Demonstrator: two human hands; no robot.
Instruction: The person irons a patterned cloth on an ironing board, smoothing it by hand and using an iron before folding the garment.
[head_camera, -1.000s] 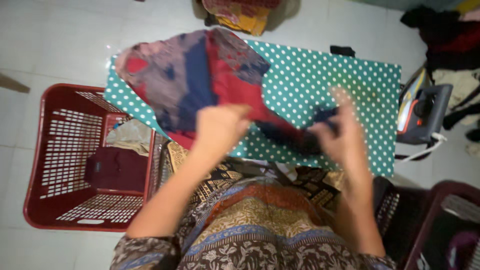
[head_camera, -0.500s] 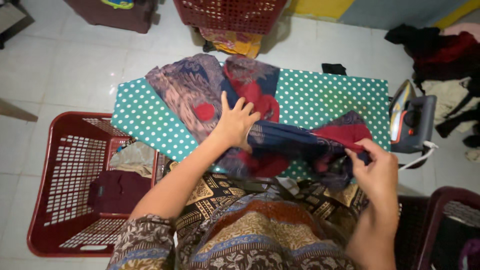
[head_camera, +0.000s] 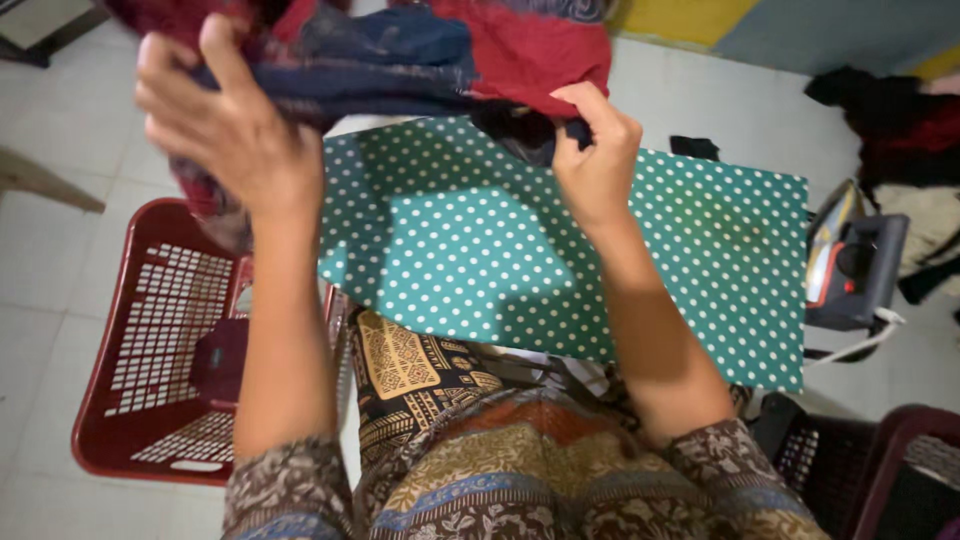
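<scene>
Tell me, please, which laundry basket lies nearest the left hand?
The red basket at the left, below the left hand; the dark maroon basket sits far right.

Around the ironing spot: baskets, iron, stray clothes

A red basket (head_camera: 150, 350) stands on the tiled floor (head_camera: 60, 270) at left, a dark red cloth (head_camera: 222, 358) lying in it; an iron (head_camera: 850, 265) sits at the right end of the green dotted counter (head_camera: 560, 260); dark clothes (head_camera: 895, 120) are piled beyond; a maroon basket (head_camera: 900, 470) shows at bottom right.
</scene>
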